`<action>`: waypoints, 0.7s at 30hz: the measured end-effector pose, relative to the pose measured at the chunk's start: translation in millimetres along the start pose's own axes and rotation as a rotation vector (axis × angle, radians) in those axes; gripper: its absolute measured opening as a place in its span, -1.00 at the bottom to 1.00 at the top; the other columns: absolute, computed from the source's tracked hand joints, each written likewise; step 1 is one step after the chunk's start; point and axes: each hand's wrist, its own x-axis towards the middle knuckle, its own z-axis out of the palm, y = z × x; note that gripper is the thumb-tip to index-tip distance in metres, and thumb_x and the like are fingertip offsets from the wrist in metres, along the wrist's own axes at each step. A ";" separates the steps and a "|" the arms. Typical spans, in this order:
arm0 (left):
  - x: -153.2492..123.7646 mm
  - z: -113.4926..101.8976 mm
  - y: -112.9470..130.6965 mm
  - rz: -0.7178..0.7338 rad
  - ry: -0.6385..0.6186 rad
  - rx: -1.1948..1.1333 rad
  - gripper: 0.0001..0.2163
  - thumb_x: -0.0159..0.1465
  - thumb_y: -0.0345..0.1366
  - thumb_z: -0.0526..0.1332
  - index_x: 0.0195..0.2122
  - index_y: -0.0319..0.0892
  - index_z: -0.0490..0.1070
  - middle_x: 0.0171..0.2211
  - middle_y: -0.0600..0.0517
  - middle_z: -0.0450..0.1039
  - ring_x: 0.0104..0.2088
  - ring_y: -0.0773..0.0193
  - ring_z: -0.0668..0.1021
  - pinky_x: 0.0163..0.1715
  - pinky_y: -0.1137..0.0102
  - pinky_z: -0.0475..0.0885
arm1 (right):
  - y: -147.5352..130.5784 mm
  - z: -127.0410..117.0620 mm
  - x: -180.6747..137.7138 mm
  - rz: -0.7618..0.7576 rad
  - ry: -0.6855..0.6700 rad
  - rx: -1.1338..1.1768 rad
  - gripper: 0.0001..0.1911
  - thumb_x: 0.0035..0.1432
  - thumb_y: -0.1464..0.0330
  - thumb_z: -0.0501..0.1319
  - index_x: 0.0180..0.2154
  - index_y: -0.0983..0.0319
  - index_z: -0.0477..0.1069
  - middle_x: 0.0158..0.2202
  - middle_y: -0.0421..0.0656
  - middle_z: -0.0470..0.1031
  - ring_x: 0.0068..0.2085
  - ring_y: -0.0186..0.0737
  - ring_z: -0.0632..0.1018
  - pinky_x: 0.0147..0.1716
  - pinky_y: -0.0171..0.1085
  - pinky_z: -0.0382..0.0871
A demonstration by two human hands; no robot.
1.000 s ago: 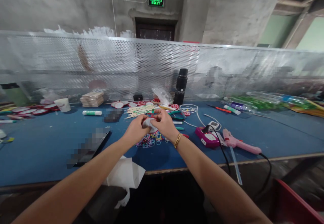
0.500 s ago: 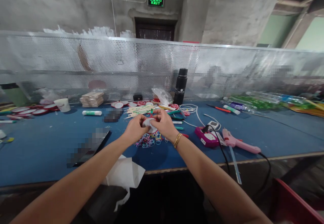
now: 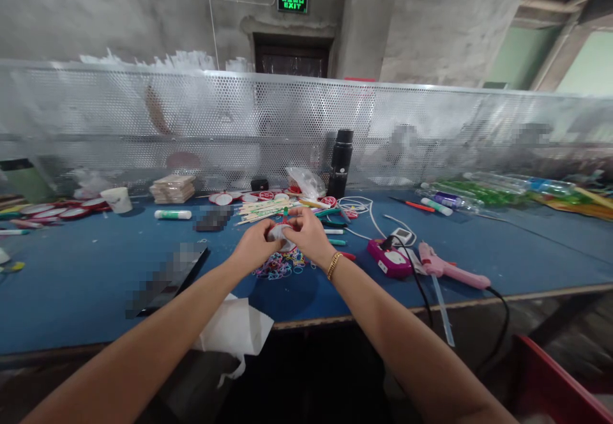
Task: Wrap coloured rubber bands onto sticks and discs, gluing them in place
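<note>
Between my hands is a small round white disc with a red edge (image 3: 281,235), and a narrow red and green piece stands up at its top. My left hand (image 3: 255,245) pinches the disc from the left side. On the right, my right hand (image 3: 310,236) grips it, thumb across the white face and fingers curled behind. Fingers hide part of the rim. Just below lies a heap of small coloured rubber bands (image 3: 280,267) on the blue tabletop (image 3: 301,306). Flat wooden sticks (image 3: 263,208) are spread behind my hands.
To the right are a pink glue gun (image 3: 454,272), its cord over the table edge, and a purple power socket (image 3: 389,259). A black bottle (image 3: 340,165) stands behind. Left are a glue stick (image 3: 173,214), paper cup (image 3: 116,200) and dark tablet (image 3: 175,280). White paper (image 3: 239,325) hangs at the front edge.
Both hands stay on the disc in nearly the same place, with only slight finger movement. The whole view has shifted very little.
</note>
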 end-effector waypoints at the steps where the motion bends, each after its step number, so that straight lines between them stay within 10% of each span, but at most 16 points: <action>1: -0.1 -0.1 0.2 0.003 -0.005 0.011 -0.84 0.02 -0.29 0.24 -0.36 -0.18 0.37 -0.49 0.14 0.37 -0.46 0.31 0.39 -0.47 0.43 0.21 | 0.3 0.4 0.2 -0.002 0.003 0.005 -0.59 -0.09 0.37 0.26 -0.13 0.22 0.26 -0.39 -0.25 0.46 -0.34 -0.26 0.52 -0.21 -0.19 0.45; 21: -0.9 -0.6 1.5 -0.047 0.008 -0.123 -0.73 -0.05 -0.33 0.30 -0.30 -0.16 0.31 -0.46 0.14 0.44 -0.47 0.30 0.45 -0.46 0.43 0.29 | -0.4 -0.5 -1.7 0.017 -0.011 -0.003 -0.60 -0.09 0.36 0.26 -0.14 0.21 0.28 -0.35 -0.23 0.49 -0.34 -0.26 0.53 -0.25 -0.21 0.44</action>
